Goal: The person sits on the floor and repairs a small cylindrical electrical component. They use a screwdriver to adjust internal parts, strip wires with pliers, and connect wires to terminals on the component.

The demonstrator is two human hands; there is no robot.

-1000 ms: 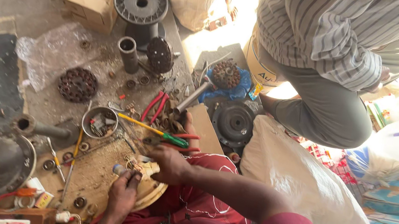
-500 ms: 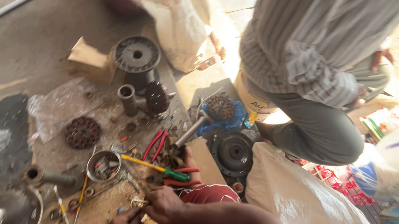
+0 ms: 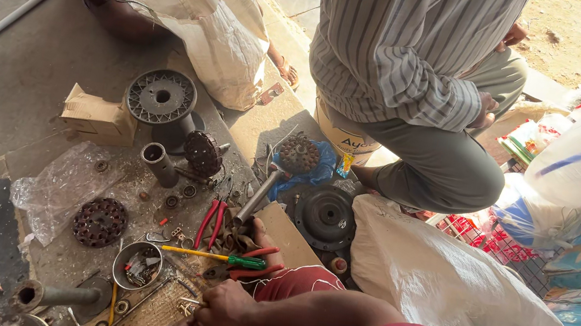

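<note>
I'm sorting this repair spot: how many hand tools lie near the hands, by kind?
Red-handled pliers: 1
Green-handled screwdriver: 1
Hammer: 1
Total: 3

I'm looking down at a dusty concrete floor. On it lie a grey spoked wheel, a small cardboard box, crumpled clear plastic, a dark toothed disc, red-handled pliers, a green-handled screwdriver, a metal bowl of small parts and a white sack.
</note>
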